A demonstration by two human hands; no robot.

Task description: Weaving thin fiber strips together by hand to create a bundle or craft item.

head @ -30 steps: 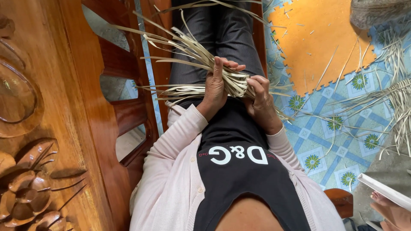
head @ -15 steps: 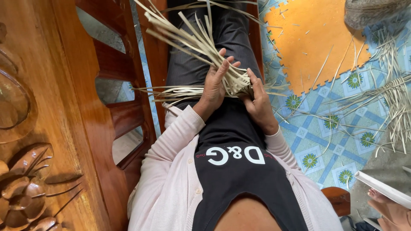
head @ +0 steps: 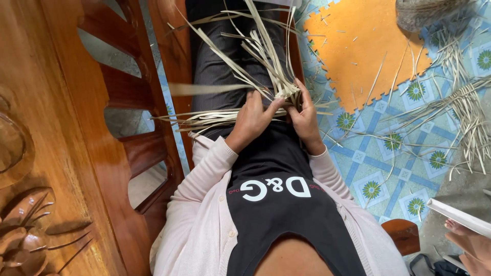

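Both hands work at a bunch of pale flat straw strips [head: 266,56] over my lap. My left hand [head: 252,116] presses its fingers on the bunch where the strips cross, at a small woven knot [head: 287,94]. My right hand [head: 306,116] grips the same knot from the right side. Long loose ends fan upward over my striped trousers [head: 215,66]. Another sheaf of strips [head: 204,118] sticks out sideways to the left under my left hand.
A carved brown wooden bench [head: 76,153] fills the left side. An orange foam mat [head: 358,46] and blue patterned floor tiles [head: 388,168] lie to the right, strewn with loose strips [head: 463,110]. Another person's foot [head: 473,248] and a white stick [head: 460,217] are at the lower right.
The loose ends have swung from pointing up-left to pointing nearly straight up. My left hand's raised fingers have come down onto the bunch, and both hands have shifted slightly right.
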